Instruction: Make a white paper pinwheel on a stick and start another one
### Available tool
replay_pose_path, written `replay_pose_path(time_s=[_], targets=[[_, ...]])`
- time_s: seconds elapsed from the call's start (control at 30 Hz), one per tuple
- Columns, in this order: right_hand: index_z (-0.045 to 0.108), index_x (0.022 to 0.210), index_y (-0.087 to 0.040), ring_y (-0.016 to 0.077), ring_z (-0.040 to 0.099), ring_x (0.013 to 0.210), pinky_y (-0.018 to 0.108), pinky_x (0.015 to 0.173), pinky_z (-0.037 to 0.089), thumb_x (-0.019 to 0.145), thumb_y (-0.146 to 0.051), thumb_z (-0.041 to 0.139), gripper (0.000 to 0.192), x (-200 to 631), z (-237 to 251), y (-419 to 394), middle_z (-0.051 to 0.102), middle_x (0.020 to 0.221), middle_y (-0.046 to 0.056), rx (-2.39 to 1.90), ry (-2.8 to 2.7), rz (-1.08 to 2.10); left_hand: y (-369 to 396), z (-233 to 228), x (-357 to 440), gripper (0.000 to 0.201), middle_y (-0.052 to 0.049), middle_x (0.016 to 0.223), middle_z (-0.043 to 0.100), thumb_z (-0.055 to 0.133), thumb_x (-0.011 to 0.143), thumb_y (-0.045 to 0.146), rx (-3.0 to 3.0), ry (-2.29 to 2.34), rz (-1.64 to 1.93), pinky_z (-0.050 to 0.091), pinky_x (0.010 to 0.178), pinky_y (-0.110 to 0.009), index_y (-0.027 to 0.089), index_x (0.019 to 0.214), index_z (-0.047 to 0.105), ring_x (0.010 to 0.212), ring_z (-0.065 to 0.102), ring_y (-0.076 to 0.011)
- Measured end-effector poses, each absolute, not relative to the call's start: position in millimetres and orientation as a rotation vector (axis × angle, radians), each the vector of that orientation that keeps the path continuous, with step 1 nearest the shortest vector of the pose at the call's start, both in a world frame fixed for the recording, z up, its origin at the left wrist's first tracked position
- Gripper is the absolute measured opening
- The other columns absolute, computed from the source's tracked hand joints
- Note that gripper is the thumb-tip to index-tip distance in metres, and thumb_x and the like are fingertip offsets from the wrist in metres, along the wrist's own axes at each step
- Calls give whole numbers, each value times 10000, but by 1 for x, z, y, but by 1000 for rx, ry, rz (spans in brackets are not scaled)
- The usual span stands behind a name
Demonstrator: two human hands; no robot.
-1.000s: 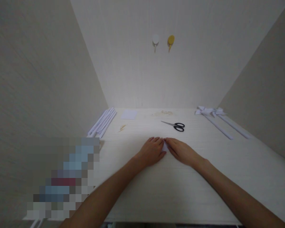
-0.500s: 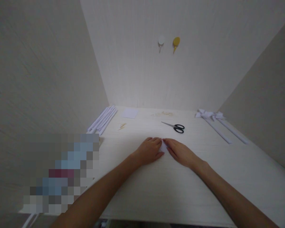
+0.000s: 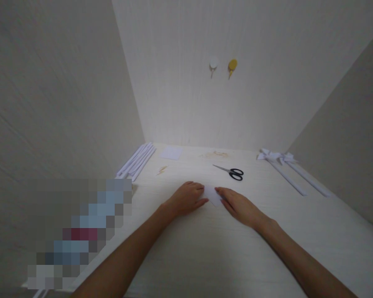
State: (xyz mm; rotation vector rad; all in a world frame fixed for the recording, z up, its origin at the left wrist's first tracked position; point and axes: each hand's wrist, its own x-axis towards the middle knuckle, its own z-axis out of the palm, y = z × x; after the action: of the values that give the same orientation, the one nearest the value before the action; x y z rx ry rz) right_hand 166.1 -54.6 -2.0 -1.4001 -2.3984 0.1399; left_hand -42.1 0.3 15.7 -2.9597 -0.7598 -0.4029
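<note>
A small folded piece of white paper (image 3: pixel 212 195) lies on the table between my hands. My left hand (image 3: pixel 188 198) rests on its left side, fingers bent together at the top edge and thumb at the lower edge. From the right, my right hand (image 3: pixel 236 203) pinches the paper's other side, with its fingertips at the upper corner and its thumb lower down. Just beyond my right hand lies a pair of scissors (image 3: pixel 230 171) with black handles, blades pointing left.
Rolled white paper sticks (image 3: pixel 136 160) lie at the back left beside a flat paper square (image 3: pixel 171 152). Two paper sticks with pointed paper shapes (image 3: pixel 276 156) lie at the back right. A white hook (image 3: pixel 213 65) and a yellow hook (image 3: pixel 233 65) are on the wall. A blurred patch covers the left.
My hands have moved apart, the left one shifting leftward, so more of the paper shows between them. The whole view has tipped slightly upward.
</note>
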Motion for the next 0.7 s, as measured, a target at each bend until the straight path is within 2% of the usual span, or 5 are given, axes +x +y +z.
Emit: replay_pose_path(time_s=[0.23,0.4,0.47,0.57,0.7], targets=[[424,1154,-154,195,467,1078,389,921,380,840,-242,320,343,166,0,-56,497,1186,117,-1392,-2377,181,9,20,-54,388,-76,823,622,280,849,359,-2920,-774,-432,361,852,-317,125,774,581,828,558,-154],[427,1157,-147,193,469,1076,376,922,381,843,-246,313,348,167,-1,-56,501,1178,120,-1393,-2395,152,14,21,-63,408,-70,718,614,274,849,336,-2787,-969,-423,359,865,-357,129,670,577,743,565,-156],[426,1162,-131,192,465,1080,366,931,373,841,-243,316,357,167,-2,-56,498,1180,127,-1395,-2411,135,11,18,-60,359,-82,811,623,271,851,281,-2773,-1008,-498,356,881,-349,128,769,585,814,562,-160],[432,1157,-109,195,457,1087,364,938,364,843,-247,312,363,167,-3,-55,491,1188,138,-1399,-2424,111,1,10,-48,330,-111,1144,524,328,832,278,-2882,-906,-599,365,898,-309,117,1067,494,1040,479,-169],[418,1179,-125,206,442,1105,398,943,349,844,-258,320,373,163,-3,-55,483,1205,131,-1378,-2441,84,-7,2,-35,426,-148,1221,456,328,829,332,-3017,-845,-497,336,936,-300,69,1149,428,1133,407,-181]])
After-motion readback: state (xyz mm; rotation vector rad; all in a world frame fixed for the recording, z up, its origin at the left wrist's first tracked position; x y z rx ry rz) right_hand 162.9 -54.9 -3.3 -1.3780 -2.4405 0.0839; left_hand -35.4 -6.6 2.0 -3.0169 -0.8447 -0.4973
